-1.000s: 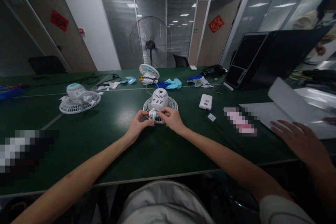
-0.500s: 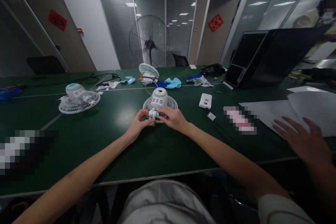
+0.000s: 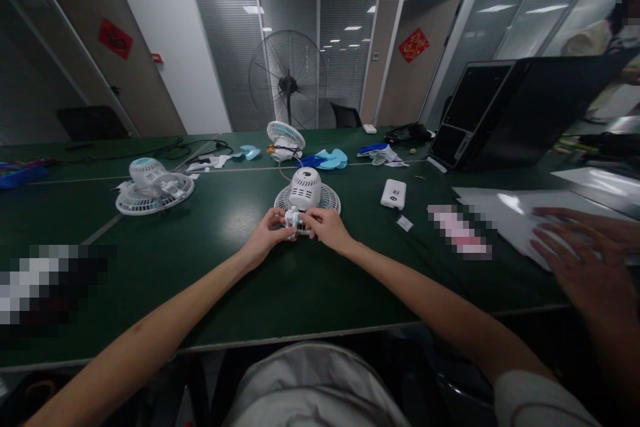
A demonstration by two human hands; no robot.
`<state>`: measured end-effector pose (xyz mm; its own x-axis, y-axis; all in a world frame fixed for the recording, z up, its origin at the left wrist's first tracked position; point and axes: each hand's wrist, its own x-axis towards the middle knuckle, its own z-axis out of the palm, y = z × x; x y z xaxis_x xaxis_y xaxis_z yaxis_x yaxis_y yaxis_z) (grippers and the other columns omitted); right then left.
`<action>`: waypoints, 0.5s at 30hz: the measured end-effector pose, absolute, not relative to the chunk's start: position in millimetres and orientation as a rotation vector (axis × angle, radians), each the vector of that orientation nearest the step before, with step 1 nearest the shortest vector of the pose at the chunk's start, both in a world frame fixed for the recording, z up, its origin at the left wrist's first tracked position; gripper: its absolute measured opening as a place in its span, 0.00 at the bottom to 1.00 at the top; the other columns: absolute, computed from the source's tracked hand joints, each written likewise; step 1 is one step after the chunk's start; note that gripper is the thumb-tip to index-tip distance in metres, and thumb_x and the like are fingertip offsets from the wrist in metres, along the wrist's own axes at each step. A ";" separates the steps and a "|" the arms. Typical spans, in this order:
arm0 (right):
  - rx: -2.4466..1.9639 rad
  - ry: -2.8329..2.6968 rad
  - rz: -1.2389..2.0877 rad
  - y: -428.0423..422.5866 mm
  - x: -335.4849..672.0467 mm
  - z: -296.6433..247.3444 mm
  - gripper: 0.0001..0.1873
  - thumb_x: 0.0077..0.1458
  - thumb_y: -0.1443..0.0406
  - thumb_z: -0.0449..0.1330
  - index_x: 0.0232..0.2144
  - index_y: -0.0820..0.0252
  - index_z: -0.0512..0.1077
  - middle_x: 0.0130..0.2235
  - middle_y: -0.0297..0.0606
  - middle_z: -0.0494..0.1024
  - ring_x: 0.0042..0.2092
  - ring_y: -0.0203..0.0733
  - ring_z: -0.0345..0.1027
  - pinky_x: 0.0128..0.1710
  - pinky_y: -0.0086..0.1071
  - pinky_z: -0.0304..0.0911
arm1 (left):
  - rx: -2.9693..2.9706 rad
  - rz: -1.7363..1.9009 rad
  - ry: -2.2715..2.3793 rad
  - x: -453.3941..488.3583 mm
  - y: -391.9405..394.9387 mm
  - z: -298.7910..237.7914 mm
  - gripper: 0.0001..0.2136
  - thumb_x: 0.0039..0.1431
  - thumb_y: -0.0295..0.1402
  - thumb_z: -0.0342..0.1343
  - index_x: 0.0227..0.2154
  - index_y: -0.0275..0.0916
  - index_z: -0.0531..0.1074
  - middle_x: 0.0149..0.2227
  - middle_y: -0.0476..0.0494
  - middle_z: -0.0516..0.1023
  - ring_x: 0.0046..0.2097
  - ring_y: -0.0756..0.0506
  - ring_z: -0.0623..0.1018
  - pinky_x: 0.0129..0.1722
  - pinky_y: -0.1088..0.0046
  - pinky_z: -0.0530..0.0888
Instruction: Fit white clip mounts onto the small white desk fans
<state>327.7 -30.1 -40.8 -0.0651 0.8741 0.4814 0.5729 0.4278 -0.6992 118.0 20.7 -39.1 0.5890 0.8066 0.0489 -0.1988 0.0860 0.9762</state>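
Note:
A small white fan (image 3: 305, 187) lies face down in front of me, its rounded slotted motor housing pointing up. At its near edge is a white plastic joint piece (image 3: 291, 217) with a light-blue part. My left hand (image 3: 263, 239) pinches this piece from the left, thumb at the front. My right hand (image 3: 327, 227) closes thumb and fingers at the light-blue part on the right side. The fingertips partly hide the piece, and the fan's grille shows behind them.
Another white fan (image 3: 155, 188) lies to the left, and a third (image 3: 286, 140) stands behind. Light-blue fan blades (image 3: 333, 159) are farther back. A white power bank (image 3: 393, 194) and a black computer case (image 3: 470, 117) are on the right. Beside them, a co-worker's hands (image 3: 585, 260) touch white sheets.
My right fingers have shifted slightly at the light-blue part; a dark thing near them no longer shows. The co-worker's hands and sheets have moved. The view has shifted slightly.

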 end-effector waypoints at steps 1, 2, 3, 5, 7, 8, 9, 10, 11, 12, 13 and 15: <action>-1.255 -1.742 0.420 -30.5 328.8 -41.2 0.18 0.70 0.54 0.57 0.34 0.60 0.77 0.21 0.29 0.74 0.21 0.35 0.69 0.28 0.29 0.65 | 1.265 0.810 0.594 117.9 21.0 -39.1 0.22 0.50 0.30 0.73 0.44 0.40 0.67 0.42 0.49 0.74 0.40 0.47 0.82 0.46 0.64 0.80; -1.248 -1.745 0.392 -31.4 330.9 -41.0 0.16 0.69 0.54 0.59 0.37 0.60 0.77 0.24 0.30 0.77 0.22 0.35 0.69 0.28 0.29 0.65 | 1.261 0.806 0.591 117.7 21.2 -39.0 0.23 0.50 0.30 0.73 0.44 0.40 0.67 0.42 0.49 0.74 0.39 0.47 0.82 0.46 0.64 0.80; -1.233 -1.768 0.335 -32.7 333.7 -40.3 0.13 0.68 0.55 0.61 0.41 0.60 0.76 0.29 0.32 0.79 0.24 0.34 0.70 0.28 0.29 0.65 | 1.260 0.800 0.586 117.5 21.3 -38.8 0.23 0.50 0.30 0.73 0.44 0.40 0.67 0.42 0.49 0.74 0.39 0.47 0.82 0.46 0.64 0.80; -1.179 -1.877 0.194 -35.8 340.2 -37.8 0.15 0.65 0.58 0.64 0.50 0.59 0.74 0.40 0.37 0.81 0.27 0.34 0.71 0.29 0.29 0.66 | 1.262 0.792 0.580 117.0 21.3 -38.6 0.23 0.51 0.30 0.73 0.44 0.40 0.67 0.42 0.48 0.75 0.39 0.47 0.82 0.46 0.64 0.80; -1.123 -1.996 0.093 -37.8 345.1 -35.4 0.18 0.64 0.61 0.64 0.54 0.57 0.72 0.46 0.39 0.80 0.29 0.34 0.72 0.32 0.30 0.67 | 1.265 0.791 0.578 116.8 21.4 -38.8 0.23 0.51 0.30 0.73 0.44 0.40 0.67 0.42 0.48 0.75 0.39 0.46 0.82 0.45 0.64 0.80; -1.109 -2.025 0.066 -37.9 345.9 -34.7 0.16 0.65 0.61 0.64 0.53 0.57 0.73 0.47 0.40 0.80 0.30 0.34 0.72 0.33 0.30 0.67 | 1.264 0.793 0.580 116.8 21.6 -39.0 0.23 0.51 0.30 0.73 0.44 0.40 0.67 0.42 0.48 0.75 0.40 0.46 0.82 0.46 0.64 0.80; -1.111 -2.023 0.052 -37.3 345.4 -34.6 0.13 0.66 0.61 0.63 0.51 0.58 0.74 0.47 0.40 0.80 0.31 0.34 0.73 0.34 0.30 0.68 | 1.264 0.799 0.581 116.9 21.8 -39.3 0.23 0.51 0.30 0.73 0.44 0.40 0.66 0.42 0.48 0.75 0.40 0.46 0.82 0.46 0.64 0.80; -1.127 -1.994 0.051 -36.1 343.8 -35.0 0.11 0.67 0.60 0.62 0.48 0.59 0.75 0.46 0.40 0.80 0.32 0.35 0.73 0.35 0.31 0.68 | 1.263 0.804 0.583 117.0 21.9 -39.5 0.23 0.50 0.30 0.73 0.44 0.40 0.66 0.42 0.48 0.75 0.40 0.46 0.82 0.46 0.64 0.80; -1.151 -1.955 0.070 -34.7 341.3 -35.9 0.10 0.68 0.60 0.61 0.44 0.59 0.76 0.43 0.39 0.81 0.32 0.36 0.73 0.34 0.30 0.68 | 1.263 0.804 0.582 117.2 22.1 -39.6 0.23 0.50 0.29 0.74 0.44 0.40 0.66 0.42 0.49 0.75 0.40 0.46 0.82 0.46 0.63 0.80; -1.177 -1.920 0.114 -33.2 338.5 -37.1 0.11 0.69 0.59 0.60 0.40 0.60 0.76 0.38 0.38 0.81 0.31 0.36 0.73 0.33 0.30 0.67 | 1.264 0.804 0.582 117.5 22.1 -39.6 0.23 0.50 0.29 0.74 0.44 0.40 0.66 0.42 0.49 0.75 0.40 0.46 0.82 0.46 0.63 0.80; -1.201 -1.892 0.177 -32.1 335.8 -38.2 0.14 0.70 0.58 0.58 0.37 0.61 0.76 0.34 0.36 0.80 0.29 0.35 0.72 0.32 0.29 0.66 | 1.266 0.803 0.581 117.7 22.1 -39.5 0.24 0.50 0.29 0.74 0.44 0.40 0.66 0.41 0.49 0.75 0.39 0.46 0.82 0.45 0.64 0.80; -1.234 -1.861 0.291 -31.6 332.9 -39.8 0.17 0.72 0.57 0.55 0.35 0.61 0.76 0.28 0.33 0.78 0.25 0.34 0.70 0.28 0.28 0.65 | 1.272 0.799 0.577 118.2 21.8 -39.0 0.23 0.51 0.29 0.73 0.44 0.40 0.66 0.41 0.50 0.75 0.38 0.47 0.82 0.45 0.64 0.80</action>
<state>332.9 -31.6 -39.8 -0.1406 0.8384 0.5265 0.6378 0.4835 -0.5996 118.2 21.8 -39.0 0.6106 0.7904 0.0493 -0.2016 0.0949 0.9749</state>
